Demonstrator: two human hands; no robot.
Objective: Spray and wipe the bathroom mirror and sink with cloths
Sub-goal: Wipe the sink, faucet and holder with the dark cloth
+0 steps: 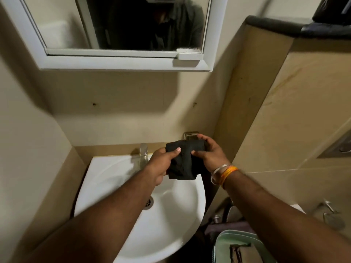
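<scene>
Presently, a dark, crumpled fabric cloth [183,160] is being held above the back of the white ceramic sink [117,179], near the chrome tap [143,149]. The left hand [161,166] is pinching its left edge; the right hand [210,154], bangles at the wrist, is gripping the right side. Judgement: folding it into a flat pad should be giving even contact before reaching the white-framed wall mirror [121,25] above.

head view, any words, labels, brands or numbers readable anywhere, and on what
None can be read.
Black cloth, held by the left hand and right hand: no print shows.
Orange band on the right wrist: too blurred to tell.
Mirror, sink, tap: no marking shows.
</scene>
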